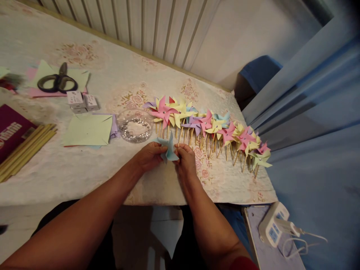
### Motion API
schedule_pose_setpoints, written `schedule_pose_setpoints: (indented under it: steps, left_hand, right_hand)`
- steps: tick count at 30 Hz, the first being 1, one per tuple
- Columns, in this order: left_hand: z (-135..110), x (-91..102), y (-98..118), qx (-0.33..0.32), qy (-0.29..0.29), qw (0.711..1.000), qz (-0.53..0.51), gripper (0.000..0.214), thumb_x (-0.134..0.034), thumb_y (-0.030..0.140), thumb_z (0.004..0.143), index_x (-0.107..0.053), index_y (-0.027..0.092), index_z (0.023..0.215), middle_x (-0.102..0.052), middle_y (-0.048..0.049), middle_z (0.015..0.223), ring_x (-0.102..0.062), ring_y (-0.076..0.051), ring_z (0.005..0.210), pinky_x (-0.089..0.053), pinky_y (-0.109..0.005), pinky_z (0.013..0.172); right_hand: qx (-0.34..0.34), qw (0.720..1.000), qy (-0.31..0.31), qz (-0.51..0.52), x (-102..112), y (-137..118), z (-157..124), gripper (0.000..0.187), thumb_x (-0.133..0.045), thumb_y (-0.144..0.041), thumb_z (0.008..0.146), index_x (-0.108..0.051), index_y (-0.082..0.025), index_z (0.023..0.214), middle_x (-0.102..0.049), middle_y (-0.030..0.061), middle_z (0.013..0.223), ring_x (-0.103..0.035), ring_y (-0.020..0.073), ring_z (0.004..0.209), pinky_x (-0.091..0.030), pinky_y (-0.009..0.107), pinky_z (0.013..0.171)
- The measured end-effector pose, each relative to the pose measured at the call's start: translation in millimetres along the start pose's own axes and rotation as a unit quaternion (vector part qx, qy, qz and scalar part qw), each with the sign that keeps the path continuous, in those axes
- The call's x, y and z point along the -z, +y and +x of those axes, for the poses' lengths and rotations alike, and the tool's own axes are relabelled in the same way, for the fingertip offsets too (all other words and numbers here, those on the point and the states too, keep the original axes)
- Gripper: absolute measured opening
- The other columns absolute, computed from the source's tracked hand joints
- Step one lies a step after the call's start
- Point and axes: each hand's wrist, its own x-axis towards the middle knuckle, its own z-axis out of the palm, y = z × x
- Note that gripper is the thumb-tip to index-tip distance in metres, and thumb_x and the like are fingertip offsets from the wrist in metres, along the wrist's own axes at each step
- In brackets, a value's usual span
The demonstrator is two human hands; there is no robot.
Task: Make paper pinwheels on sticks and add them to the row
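Note:
A light blue paper pinwheel (pixel 170 148) is held between my two hands, just above the table's near side. My left hand (pixel 153 154) pinches its left blade, fingers closed. On the other side my right hand (pixel 185 155) has its fingers closed at the pinwheel's right edge; whether they also grip a pin or stick is hidden. Just beyond the hands lies a row of finished pinwheels (pixel 206 123) in pink, yellow, purple, blue and green on wooden sticks. To the left of them is a round clear dish (pixel 135 126) with small silvery pins around its inside.
Left of the dish are stacked paper squares (pixel 87 129), small white boxes (pixel 81 101) and black-handled scissors (pixel 57 80) on more paper. Wooden sticks (pixel 30 148) lie by a purple package (pixel 14 129) at far left. A blue curtain (pixel 317 150) and a power strip (pixel 274 225) are at right.

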Motion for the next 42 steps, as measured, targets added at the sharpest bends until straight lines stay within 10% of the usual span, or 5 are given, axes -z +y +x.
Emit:
schedule_pose_setpoints:
  steps: [42]
  left_hand:
    - [1.6, 4.8, -3.1, 0.007, 0.009, 1.000, 0.003, 0.022, -0.088, 0.020, 0.064, -0.075, 0.006, 0.076, -0.073, -0.0085, 0.071, -0.067, -0.015, 0.064, -0.053, -0.024, 0.068]
  right_hand:
    - [0.011, 1.000, -0.001, -0.011, 0.4, 0.3, -1.5, 0.011, -0.059, -0.024, 0.070, -0.058, -0.021, 0.080, -0.043, -0.0109, 0.046, -0.029, 0.0060, 0.037, -0.018, 0.021, 0.039]
